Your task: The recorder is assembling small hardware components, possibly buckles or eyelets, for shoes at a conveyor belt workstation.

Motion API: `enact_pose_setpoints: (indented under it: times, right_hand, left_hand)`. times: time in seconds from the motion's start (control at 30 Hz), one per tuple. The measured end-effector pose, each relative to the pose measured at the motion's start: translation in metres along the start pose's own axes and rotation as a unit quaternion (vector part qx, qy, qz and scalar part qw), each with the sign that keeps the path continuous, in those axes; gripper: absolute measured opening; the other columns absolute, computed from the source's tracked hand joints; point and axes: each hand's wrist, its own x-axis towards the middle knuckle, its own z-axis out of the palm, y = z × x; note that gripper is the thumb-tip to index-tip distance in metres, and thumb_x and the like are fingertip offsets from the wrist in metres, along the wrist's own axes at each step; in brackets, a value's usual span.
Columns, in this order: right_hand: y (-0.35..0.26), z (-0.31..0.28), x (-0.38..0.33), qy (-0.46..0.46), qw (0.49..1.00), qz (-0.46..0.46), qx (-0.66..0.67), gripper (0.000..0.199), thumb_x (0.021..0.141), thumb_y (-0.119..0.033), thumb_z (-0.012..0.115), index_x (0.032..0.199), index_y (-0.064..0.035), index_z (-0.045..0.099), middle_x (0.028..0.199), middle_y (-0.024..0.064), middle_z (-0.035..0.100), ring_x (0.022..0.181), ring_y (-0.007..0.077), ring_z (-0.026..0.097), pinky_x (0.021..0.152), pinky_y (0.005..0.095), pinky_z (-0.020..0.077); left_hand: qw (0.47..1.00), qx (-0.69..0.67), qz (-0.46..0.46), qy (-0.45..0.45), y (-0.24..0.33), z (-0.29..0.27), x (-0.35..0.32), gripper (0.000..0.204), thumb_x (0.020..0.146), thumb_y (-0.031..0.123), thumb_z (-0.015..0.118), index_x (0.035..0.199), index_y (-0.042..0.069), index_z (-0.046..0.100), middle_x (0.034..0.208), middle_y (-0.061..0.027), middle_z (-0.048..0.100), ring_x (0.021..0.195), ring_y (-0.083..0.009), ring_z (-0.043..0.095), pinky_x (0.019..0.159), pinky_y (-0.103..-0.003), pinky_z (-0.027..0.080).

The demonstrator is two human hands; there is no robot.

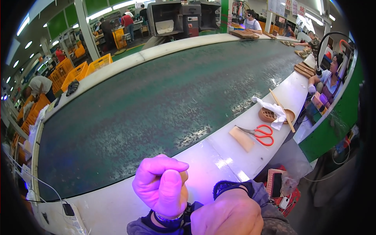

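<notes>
Red-handled scissors (265, 135) lie on the white counter (207, 154), which borders a worn green belt (156, 105). Just left of the scissors, by their blades, is a beige block (243, 141); beyond them, a brown piece (266, 114), white cloth (278, 118) and thin stick (280, 107).

The left hand (162, 186) curls beside the right hand (229, 215).

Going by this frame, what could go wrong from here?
The scissors lie loose across the beige piece; a careless reach by the right hand might meet the blades or mark the piece.

The cloth has a corner that seems to reach the edge of the belt, so it could be caught and dragged if the belt runs.

The stick ends near the table's outer edge; a bump might drop it.
</notes>
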Motion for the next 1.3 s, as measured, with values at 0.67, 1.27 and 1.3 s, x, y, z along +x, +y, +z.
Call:
enact_pose_setpoints:
  times: [0.67, 1.27, 1.3]
  right_hand:
    - [-0.001, 0.027, -0.019, 0.141, 0.987, 0.023, 0.078, 0.016, 0.080, -0.009, 0.054, 0.074, 0.0060, 0.057, 0.065, 0.0130, 0.057, 0.049, 0.0242, 0.055, 0.042, 0.0302, 0.0414]
    - [-0.006, 0.027, -0.017, 0.124, 0.989, 0.059, 0.049, 0.017, 0.080, -0.010, 0.055, 0.073, 0.0053, 0.056, 0.061, 0.0111, 0.056, 0.044, 0.0222, 0.052, 0.040, 0.0292, 0.0389]
    - [-0.002, 0.028, -0.020, 0.127, 0.989, 0.047, 0.053, 0.017, 0.080, -0.009, 0.055, 0.073, 0.0052, 0.056, 0.061, 0.0109, 0.056, 0.044, 0.0220, 0.052, 0.039, 0.0291, 0.0386]
  left_hand:
    - [0.999, 0.000, 0.017, -0.032, -0.005, 0.006, 0.001, 0.019, 0.084, 0.015, 0.053, 0.076, -0.001, 0.047, 0.050, 0.0018, 0.030, 0.034, -0.0033, 0.021, 0.033, -0.021, 0.016]
    - [0.999, -0.028, -0.001, -0.015, -0.002, 0.005, -0.002, 0.019, 0.082, 0.014, 0.055, 0.078, -0.005, 0.053, 0.055, -0.0006, 0.041, 0.041, -0.0020, 0.031, 0.038, -0.020, 0.021]
    - [0.999, -0.028, 0.001, -0.016, -0.002, 0.004, -0.002, 0.019, 0.082, 0.013, 0.055, 0.078, -0.005, 0.053, 0.055, -0.0007, 0.041, 0.041, -0.0020, 0.031, 0.038, -0.020, 0.021]
